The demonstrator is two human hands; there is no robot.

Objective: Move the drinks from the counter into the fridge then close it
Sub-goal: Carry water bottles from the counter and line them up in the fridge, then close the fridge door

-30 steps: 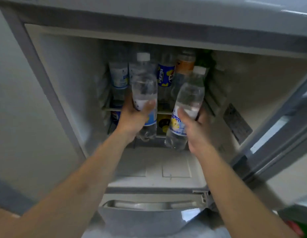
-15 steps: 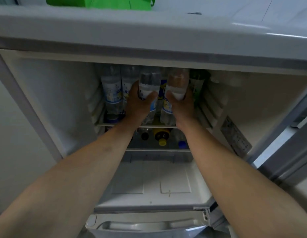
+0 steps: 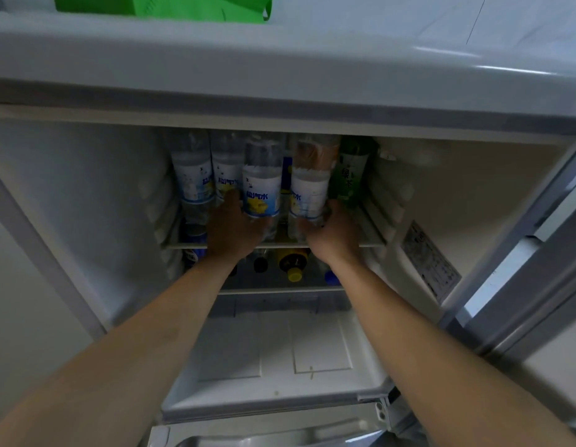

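Observation:
Both arms reach deep into the open fridge [image 3: 86, 204]. My left hand [image 3: 230, 227] grips the base of a clear bottle with a blue and yellow label [image 3: 261, 188], which stands upright at the front of the upper shelf [image 3: 370, 243]. My right hand [image 3: 333, 233] grips the base of a second clear bottle [image 3: 309, 185] right beside it. Two more clear bottles [image 3: 193, 179] stand to the left on the same shelf, and a green bottle [image 3: 349, 179] stands to the right. The bottle tops are hidden by the fridge's upper edge.
Under the shelf lie several bottles, one with a yellow cap [image 3: 294, 274]. The lower fridge floor [image 3: 273, 356] is white, with a drawer [image 3: 264, 437] below it. The fridge door [image 3: 544, 285] stands open at right. A green object [image 3: 170, 6] rests on the fridge top.
Both hands carried their bottles up from in front of the fridge and deeper in onto the upper shelf. Since half a second ago the hands slid down to the bottle bases.

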